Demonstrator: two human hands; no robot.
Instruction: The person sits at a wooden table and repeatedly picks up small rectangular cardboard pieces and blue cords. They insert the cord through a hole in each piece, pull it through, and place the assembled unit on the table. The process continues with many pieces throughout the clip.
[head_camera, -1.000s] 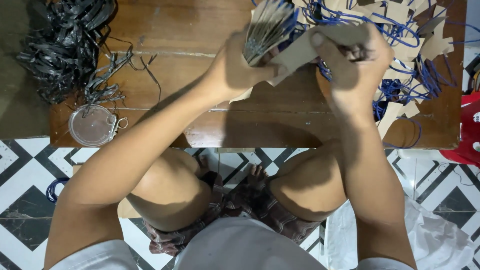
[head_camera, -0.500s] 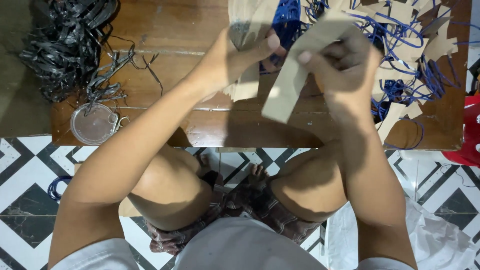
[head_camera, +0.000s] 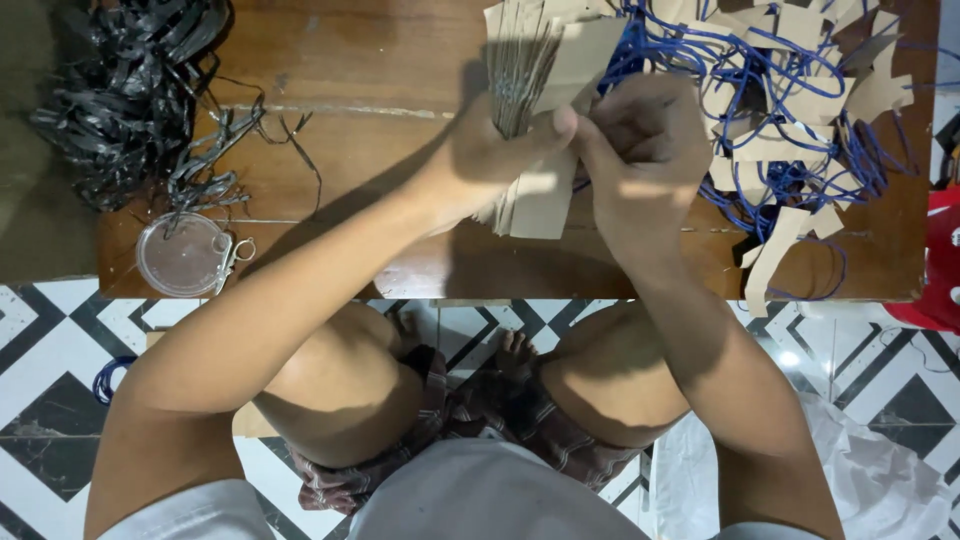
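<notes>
Half a second earlier my right hand had held one long tan card slanting out across the front; by this moment that card had been drawn in against the bundle, and both hands had closed together over the table's middle. My left hand was clenched around the stack of tan cards, thumb pressed to its front face, the cards standing on edge and fanned at the top. They were too many and too tightly packed to count. My right hand was curled shut just beside the thumb, fingertips pinching at the stack's right edge; what exactly sat between them I could not tell.

One low wooden table carried everything. To the right lay one heap of loose tan cards tangled with blue cords, again beyond counting, partly hidden behind my right hand. At the far left sat one mound of black strips, with a few strands trailing toward the centre. Near the front left corner rested one round clear lid and, touching it, one small pair of scissors. My two bare knees showed below the table edge, above the black-and-white tiled floor.
</notes>
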